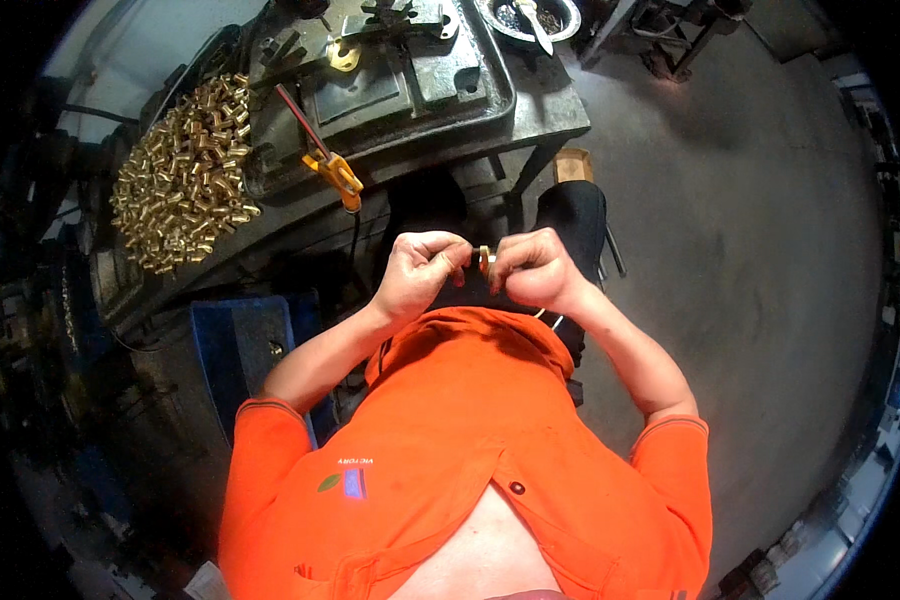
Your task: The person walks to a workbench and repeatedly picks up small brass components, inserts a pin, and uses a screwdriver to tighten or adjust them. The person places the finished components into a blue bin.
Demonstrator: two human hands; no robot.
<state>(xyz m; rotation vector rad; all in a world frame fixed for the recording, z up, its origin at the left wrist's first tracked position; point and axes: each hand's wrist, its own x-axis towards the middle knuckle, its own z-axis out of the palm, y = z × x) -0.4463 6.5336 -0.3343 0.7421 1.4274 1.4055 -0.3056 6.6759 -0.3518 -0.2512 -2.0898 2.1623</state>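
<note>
I had a small brass-coloured piece (485, 258) in front of my waist, off the table (555, 122) and well short of its front edge; my left hand (425, 268) was nearly closed, thumb and forefinger pinched together at one side of the piece; my right hand (535, 268) was curled loosely, its fingertips gathered on the other side, so both hands seemed to have hold of it; exactly how each finger sat was too small to tell.

Along the table's left end lay a big heap of brass-coloured fittings (190, 175); near the front edge, to the right of the heap, lay what looked like a yellow blow gun (336, 176), its slim nozzle pointing toward the far side; a raised-rim metal tray (506, 90) took up the middle, with a yellowish flange plate (343, 55) at its far part; by the table's far right edge stood a round bowl (572, 30) with a pale-handled brush (536, 28) in it.

As I judged it, this one piece was partway through handling, in my grasp and not yet set down; whether the heaped fittings were finished or waiting, I could not tell; nothing showed a count done or left.
</note>
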